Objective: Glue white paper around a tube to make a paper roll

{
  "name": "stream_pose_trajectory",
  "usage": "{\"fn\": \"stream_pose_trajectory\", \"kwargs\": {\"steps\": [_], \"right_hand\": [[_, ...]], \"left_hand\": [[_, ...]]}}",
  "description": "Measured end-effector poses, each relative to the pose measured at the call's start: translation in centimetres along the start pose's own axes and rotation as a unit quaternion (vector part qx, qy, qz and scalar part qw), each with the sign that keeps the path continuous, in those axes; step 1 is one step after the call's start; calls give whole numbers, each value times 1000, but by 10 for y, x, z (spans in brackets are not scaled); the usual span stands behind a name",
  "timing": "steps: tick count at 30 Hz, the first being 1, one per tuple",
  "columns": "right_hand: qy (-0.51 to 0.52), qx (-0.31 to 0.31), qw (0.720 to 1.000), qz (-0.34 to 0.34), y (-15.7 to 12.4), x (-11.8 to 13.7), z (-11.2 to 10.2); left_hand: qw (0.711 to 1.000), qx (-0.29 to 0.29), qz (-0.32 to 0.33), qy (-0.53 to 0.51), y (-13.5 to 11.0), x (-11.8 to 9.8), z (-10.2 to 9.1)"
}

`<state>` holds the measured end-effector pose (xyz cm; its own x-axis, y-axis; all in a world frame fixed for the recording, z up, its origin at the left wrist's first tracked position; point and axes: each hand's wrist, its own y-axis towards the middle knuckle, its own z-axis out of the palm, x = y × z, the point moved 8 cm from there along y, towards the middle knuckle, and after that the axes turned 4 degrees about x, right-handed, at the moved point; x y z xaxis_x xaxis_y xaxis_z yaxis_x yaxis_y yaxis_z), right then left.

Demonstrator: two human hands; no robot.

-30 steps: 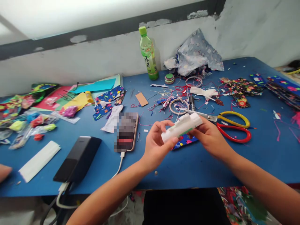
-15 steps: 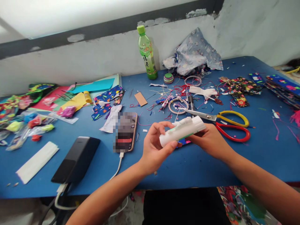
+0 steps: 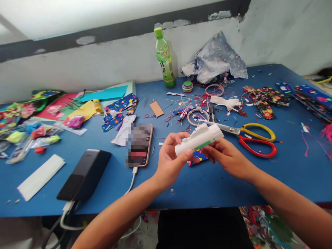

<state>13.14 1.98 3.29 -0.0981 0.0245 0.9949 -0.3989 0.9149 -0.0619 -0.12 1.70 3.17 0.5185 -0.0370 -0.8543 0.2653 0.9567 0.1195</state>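
Observation:
A white paper tube [image 3: 198, 140] with a green printed patch and a ragged, torn edge along its top is held above the table. My left hand [image 3: 169, 155] wraps round its left end, thumb along the near side. At the right end, my right hand [image 3: 228, 154] pinches the tube from below, its fingertips partly hidden. Under the hands lies a blue patterned cloth piece [image 3: 198, 159]. Large scissors [image 3: 240, 130] with one yellow and one red handle lie just beyond my right hand.
A phone [image 3: 140, 145] on a charging cable and a black power bank [image 3: 84, 174] lie to the left. A green tea bottle [image 3: 165, 62] stands near the wall. Threads and scraps surround a ring [image 3: 188, 117] in the middle. Folded cloth pieces [image 3: 315, 98] lie far right.
The tube has turned in my hands, so more of its green patch shows. My right hand has shifted slightly left, uncovering more of the blue cloth below.

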Motion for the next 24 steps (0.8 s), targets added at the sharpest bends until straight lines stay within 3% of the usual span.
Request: {"fn": "stream_pose_trajectory", "kwargs": {"steps": [2, 5, 11, 17, 24], "right_hand": [[-9, 18, 1000, 15, -2, -5, 4], [3, -1, 1000, 13, -3, -8, 3], [99, -64, 988, -96, -9, 12, -7], [89, -65, 991, -70, -9, 7, -6], [130, -82, 983, -101, -7, 8, -8]], "left_hand": [[1000, 11, 14, 2, 0, -1, 1], [999, 11, 39, 24, -1, -4, 2], [984, -5, 75, 161, -6, -5, 4], [966, 9, 98, 239, -9, -5, 7], [949, 12, 115, 295, -11, -5, 8]]}}
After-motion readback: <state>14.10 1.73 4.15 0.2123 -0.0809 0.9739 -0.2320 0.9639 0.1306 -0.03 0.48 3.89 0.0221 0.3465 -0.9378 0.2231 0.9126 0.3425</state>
